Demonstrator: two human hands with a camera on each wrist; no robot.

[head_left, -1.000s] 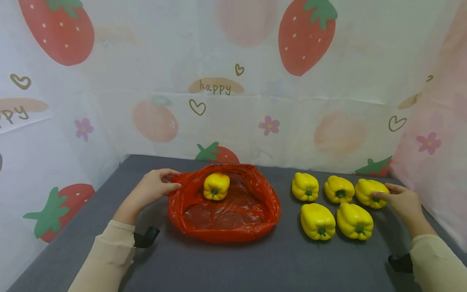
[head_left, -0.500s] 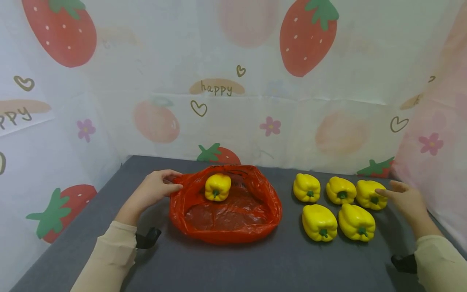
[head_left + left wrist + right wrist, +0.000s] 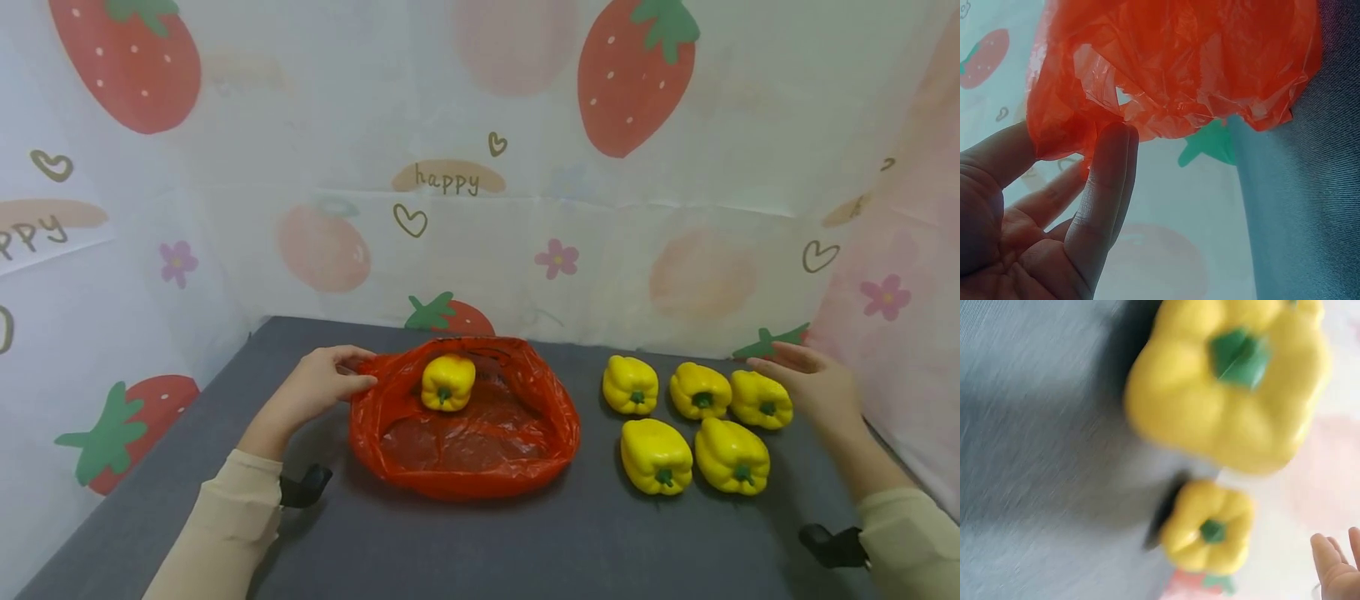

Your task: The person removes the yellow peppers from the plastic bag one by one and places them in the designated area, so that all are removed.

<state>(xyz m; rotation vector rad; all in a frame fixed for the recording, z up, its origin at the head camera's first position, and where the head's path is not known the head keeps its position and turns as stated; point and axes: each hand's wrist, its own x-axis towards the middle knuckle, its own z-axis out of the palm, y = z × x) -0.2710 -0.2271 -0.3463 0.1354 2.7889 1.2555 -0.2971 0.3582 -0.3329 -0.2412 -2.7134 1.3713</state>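
A red plastic bag (image 3: pixel 465 485) lies on the table with its mouth spread wide. One yellow bell pepper (image 3: pixel 447 383) sits inside it, toward the back left. My left hand (image 3: pixel 318 387) pinches the bag's left edge; the left wrist view has the thumb and fingers (image 3: pixel 1105 181) at the thin red plastic (image 3: pixel 1166 69). Over on the right, several yellow bell peppers stand in two rows. My right hand (image 3: pixel 821 387) hovers just beside and above the back row's rightmost bell pepper (image 3: pixel 761 400), fingers extended, holding nothing. In the right wrist view, a blurred bell pepper (image 3: pixel 1210 406) looms close.
The grey-covered table (image 3: pixel 480 550) runs up to a white printed cloth (image 3: pixel 630 275) at the back and sides. The front row has two bell peppers, a left one (image 3: pixel 656 457) and a right one (image 3: pixel 732 456). Black wrist straps (image 3: pixel 306 487) hang near both sleeves.
My right hand has come off the back row's rightmost bell pepper and risen up and away, its fingers straightening. The left hand and the bag keep their places.
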